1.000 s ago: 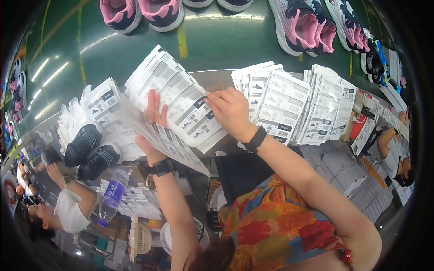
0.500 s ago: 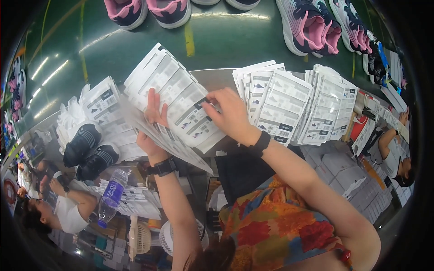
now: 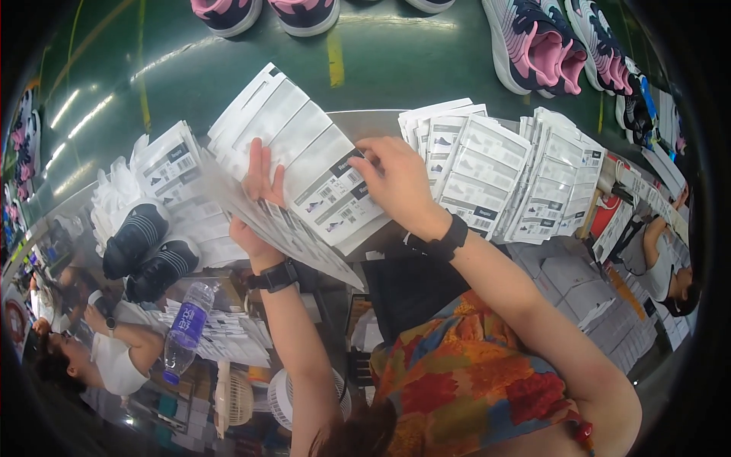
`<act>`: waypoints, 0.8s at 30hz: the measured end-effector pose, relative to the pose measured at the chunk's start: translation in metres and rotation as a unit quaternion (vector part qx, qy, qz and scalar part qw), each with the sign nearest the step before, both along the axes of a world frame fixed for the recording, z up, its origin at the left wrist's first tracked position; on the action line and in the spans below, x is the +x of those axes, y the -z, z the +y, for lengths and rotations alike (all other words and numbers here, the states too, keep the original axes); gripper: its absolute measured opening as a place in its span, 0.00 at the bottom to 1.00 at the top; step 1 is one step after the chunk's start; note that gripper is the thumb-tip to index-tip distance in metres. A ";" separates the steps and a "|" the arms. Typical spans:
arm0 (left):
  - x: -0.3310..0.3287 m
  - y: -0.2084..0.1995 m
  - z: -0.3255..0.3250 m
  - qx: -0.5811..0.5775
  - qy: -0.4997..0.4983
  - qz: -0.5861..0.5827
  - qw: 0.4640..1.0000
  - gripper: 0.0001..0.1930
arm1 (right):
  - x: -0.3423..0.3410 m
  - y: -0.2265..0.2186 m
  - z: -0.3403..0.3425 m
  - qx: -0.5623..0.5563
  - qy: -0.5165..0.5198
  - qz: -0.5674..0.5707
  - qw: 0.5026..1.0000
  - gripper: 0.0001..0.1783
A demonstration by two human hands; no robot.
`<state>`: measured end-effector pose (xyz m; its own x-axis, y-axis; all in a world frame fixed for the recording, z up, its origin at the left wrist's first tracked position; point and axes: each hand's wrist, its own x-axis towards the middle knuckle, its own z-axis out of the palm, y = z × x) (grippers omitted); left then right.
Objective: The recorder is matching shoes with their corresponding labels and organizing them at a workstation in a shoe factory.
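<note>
Our L hand point(image 3: 263, 183) has fingers wrapped round white printed paper label sheets point(image 3: 301, 137), held above the grey metal worktop point(image 3: 362, 128); R hand's point(image 3: 403, 183) fingers bend at their right edge, pinch unclear. Prob. light, floppy, slippery; we'd grip edges w/ care.

I see bright glare streaking the glossy green surface point(image 3: 411, 68), while fisheye distortion curves everything toward black corners.
</note>
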<state>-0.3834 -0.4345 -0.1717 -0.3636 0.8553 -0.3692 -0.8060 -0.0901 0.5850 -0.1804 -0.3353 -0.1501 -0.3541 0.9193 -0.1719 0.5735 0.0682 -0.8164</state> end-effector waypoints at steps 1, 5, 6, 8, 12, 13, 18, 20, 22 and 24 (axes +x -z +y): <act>0.000 0.001 0.000 -0.001 -0.001 -0.001 1.000 0.12 | 0.001 0.004 -0.002 -0.001 -0.001 -0.001 1.000 0.09; 0.000 0.004 -0.001 0.000 -0.009 -0.002 1.000 0.13 | 0.005 0.013 -0.007 0.207 -0.072 -0.036 0.975 0.14; 0.000 0.004 -0.001 -0.001 -0.005 0.006 1.000 0.14 | 0.006 0.014 -0.009 0.251 -0.091 -0.056 0.962 0.15; 0.001 0.003 0.000 -0.004 -0.003 0.006 1.000 0.14 | 0.010 0.016 -0.012 0.277 -0.105 -0.072 0.952 0.18; 0.003 0.004 0.000 -0.016 -0.012 0.011 1.000 0.13 | 0.019 0.016 -0.020 0.316 -0.147 -0.108 0.931 0.24; 0.002 0.004 0.000 -0.016 -0.012 0.011 1.000 0.13 | 0.019 0.016 -0.021 0.315 -0.147 -0.108 0.931 0.24; 0.004 0.002 0.002 -0.016 -0.009 0.014 1.000 0.14 | 0.023 0.013 -0.020 0.327 -0.152 -0.103 0.927 0.23; 0.002 0.003 0.001 -0.013 -0.006 0.014 1.000 0.14 | 0.025 0.015 -0.018 0.319 -0.150 -0.081 0.932 0.22; 0.001 0.005 0.001 -0.011 -0.003 0.013 1.000 0.15 | 0.021 0.014 -0.014 0.310 -0.148 -0.058 0.937 0.21; 0.000 0.007 0.000 -0.001 -0.002 0.002 1.000 0.15 | 0.012 0.009 -0.010 0.088 -0.012 0.048 0.995 0.15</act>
<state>-0.3830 -0.4344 -0.1785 -0.3683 0.8530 -0.3698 -0.8032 -0.0916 0.5886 -0.1684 -0.3453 -0.1590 -0.3832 0.9233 0.0262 0.4894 0.2270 -0.8420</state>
